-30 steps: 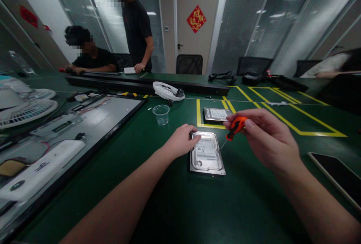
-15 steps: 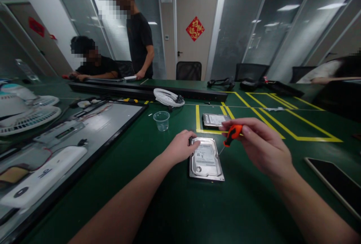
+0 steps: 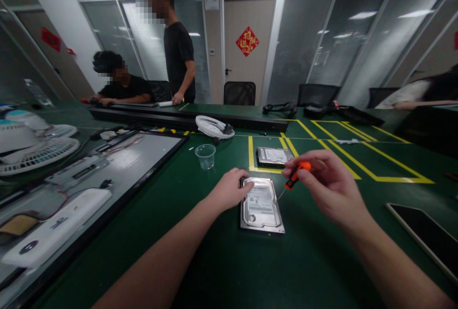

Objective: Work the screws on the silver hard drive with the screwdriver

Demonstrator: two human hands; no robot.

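Bench (image 3: pixel 286 271), smooth, dk. green, marked w/ yellow tape (image 3: pixel 251 154); beyond its far edge, rm. w/ glass walls (image 3: pixel 304 46) and wood-tone door (image 3: pixel 246 75). Metal hard drive (image 3: pixel 262 206), shiny, rect., lies flat on the bench's near half. L hand (image 3: pixel 229 189): fingers curled on the drive's far left corner, thumb on top. R hand (image 3: pixel 327 185): fingers pinched closed on orange-and-blk. screwdriver (image 3: pixel 298 174), tilted, thin shaft at the drive's right side. Second drive (image 3: pixel 274 156) and clear plastic cup (image 3: pixel 205 157), tapered, sit nearer the far edge.
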